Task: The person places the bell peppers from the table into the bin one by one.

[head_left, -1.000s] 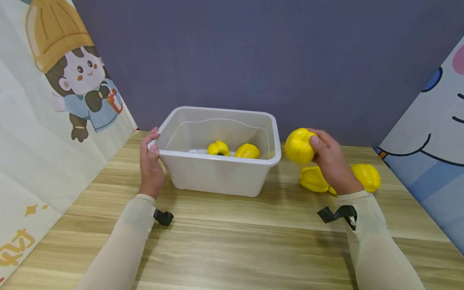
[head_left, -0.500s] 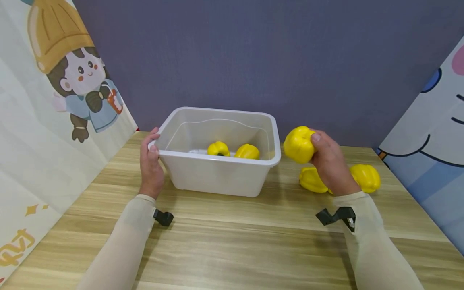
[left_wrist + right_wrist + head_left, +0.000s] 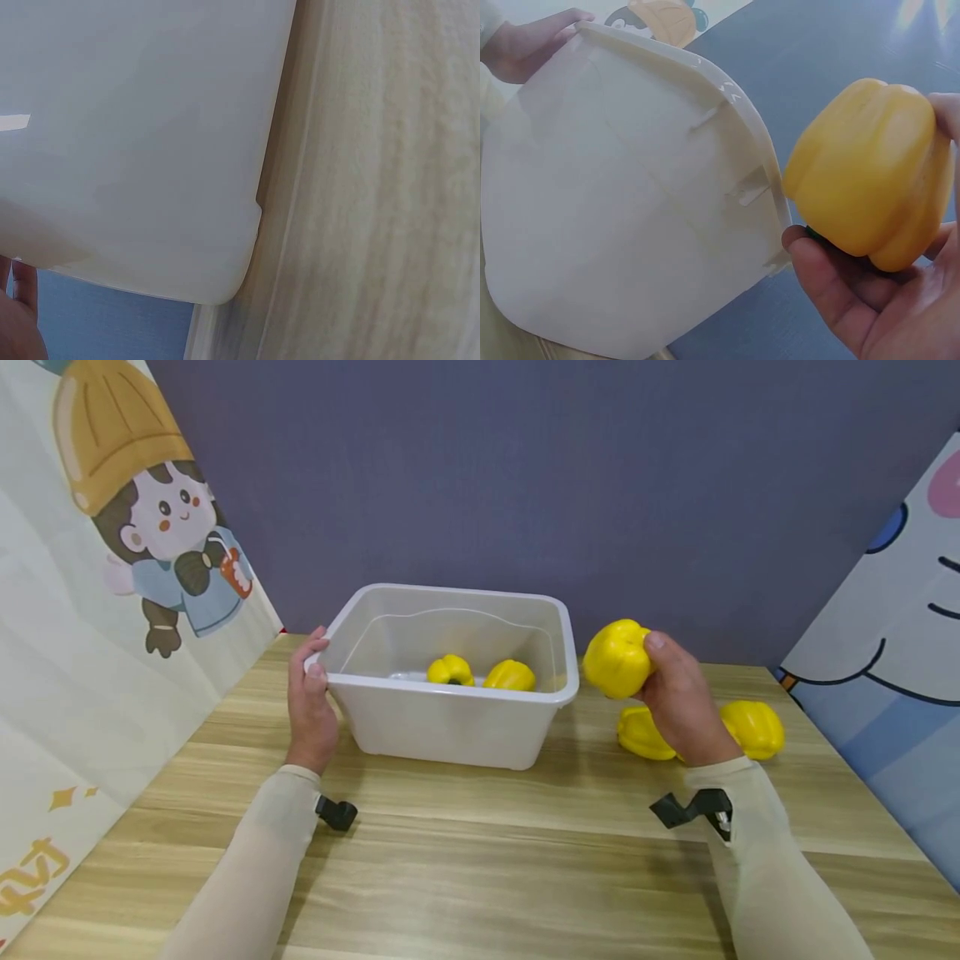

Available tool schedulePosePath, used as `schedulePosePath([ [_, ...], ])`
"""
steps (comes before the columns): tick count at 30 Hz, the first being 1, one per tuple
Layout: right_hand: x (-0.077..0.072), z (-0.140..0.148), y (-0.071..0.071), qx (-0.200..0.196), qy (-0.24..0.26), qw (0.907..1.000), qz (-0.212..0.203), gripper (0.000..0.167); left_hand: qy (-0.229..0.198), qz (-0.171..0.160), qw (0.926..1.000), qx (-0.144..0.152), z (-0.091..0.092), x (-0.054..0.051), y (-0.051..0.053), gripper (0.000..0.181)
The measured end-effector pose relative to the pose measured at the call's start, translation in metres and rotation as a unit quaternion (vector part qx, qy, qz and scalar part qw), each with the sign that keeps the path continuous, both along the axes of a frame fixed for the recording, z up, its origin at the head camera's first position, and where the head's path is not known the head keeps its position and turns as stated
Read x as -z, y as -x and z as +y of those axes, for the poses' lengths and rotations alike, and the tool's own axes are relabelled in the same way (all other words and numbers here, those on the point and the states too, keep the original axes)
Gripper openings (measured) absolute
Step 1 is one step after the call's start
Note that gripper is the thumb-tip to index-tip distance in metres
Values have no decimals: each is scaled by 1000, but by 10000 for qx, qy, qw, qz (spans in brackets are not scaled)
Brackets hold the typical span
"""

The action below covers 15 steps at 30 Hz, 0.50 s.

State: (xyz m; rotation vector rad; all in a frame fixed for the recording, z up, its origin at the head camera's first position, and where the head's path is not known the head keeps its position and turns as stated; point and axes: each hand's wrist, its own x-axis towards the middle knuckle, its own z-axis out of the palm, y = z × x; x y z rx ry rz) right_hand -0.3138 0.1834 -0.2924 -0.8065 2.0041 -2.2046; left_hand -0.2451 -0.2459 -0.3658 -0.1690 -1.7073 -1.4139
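Observation:
My right hand (image 3: 682, 706) holds a yellow bell pepper (image 3: 617, 658) in the air, just right of the white plastic bin (image 3: 450, 727). The right wrist view shows this pepper (image 3: 866, 172) between thumb and fingers, a bit of green at its underside. At the bin's left corner, my left hand (image 3: 311, 718) grips the rim. Two yellow peppers lie inside: one (image 3: 450, 670) near the middle, another (image 3: 510, 675) to its right. Below the right hand, more peppers rest on the table, one (image 3: 641, 733) left of the wrist and one (image 3: 753, 729) right of it, partly covered.
The wood-grain table (image 3: 480, 860) reaches back to a dark blue-grey panel (image 3: 480, 485). Cartoon-printed sheets flank it, one on the left (image 3: 67, 677) and one on the right (image 3: 900, 710). In the left wrist view, the bin's wall (image 3: 142, 150) fills much of the frame.
My right hand has shifted slightly left and up with the bell pepper, nearer the bin's rim. The left hand keeps its grip on the bin.

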Motion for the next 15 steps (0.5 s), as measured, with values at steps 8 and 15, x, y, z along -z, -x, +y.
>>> schedulePosePath([
  [8, 1, -1, 0, 8, 61, 10000, 51, 42, -83, 103, 9999, 92, 1, 0, 1, 48],
  [15, -2, -6, -1, 18, 179, 9998, -20, 42, -37, 154, 9999, 38, 0, 3, 2, 51],
])
